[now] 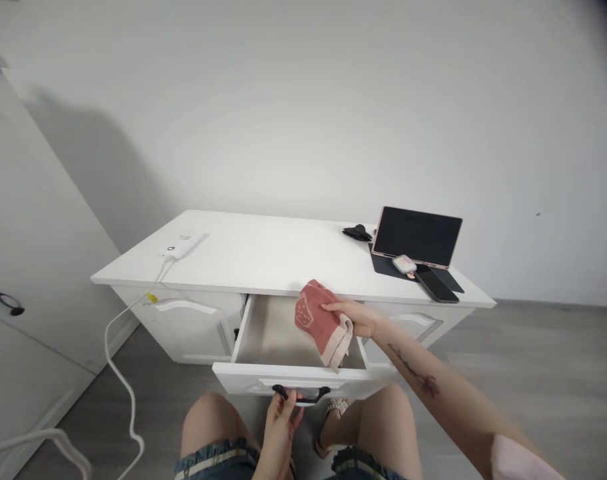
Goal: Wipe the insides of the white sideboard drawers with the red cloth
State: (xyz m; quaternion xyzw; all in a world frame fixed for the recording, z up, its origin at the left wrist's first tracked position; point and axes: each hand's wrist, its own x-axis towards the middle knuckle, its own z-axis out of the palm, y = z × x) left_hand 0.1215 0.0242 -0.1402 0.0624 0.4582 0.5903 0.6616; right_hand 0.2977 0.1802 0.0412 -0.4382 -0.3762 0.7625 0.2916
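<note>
Watching from the remote feed, I am logging a low white cabinet point(263, 257) sitting against the wall, with a white wardrobe point(28, 267) standing to its left and its middle drawer point(278, 333) hanging pulled out over the person's knees. On the cabinet top a tablet point(416, 236) is leaning upright at the right end with a phone point(436, 285) lying before it, while a white power bank point(182, 245) is resting well apart at the left end. I am noting the right hand point(359, 319) pinching a folded pink sock point(319, 321) above the drawer's right half, and the left hand point(279, 421) curling its fingers around the black handle point(301, 395) on the drawer front.
</note>
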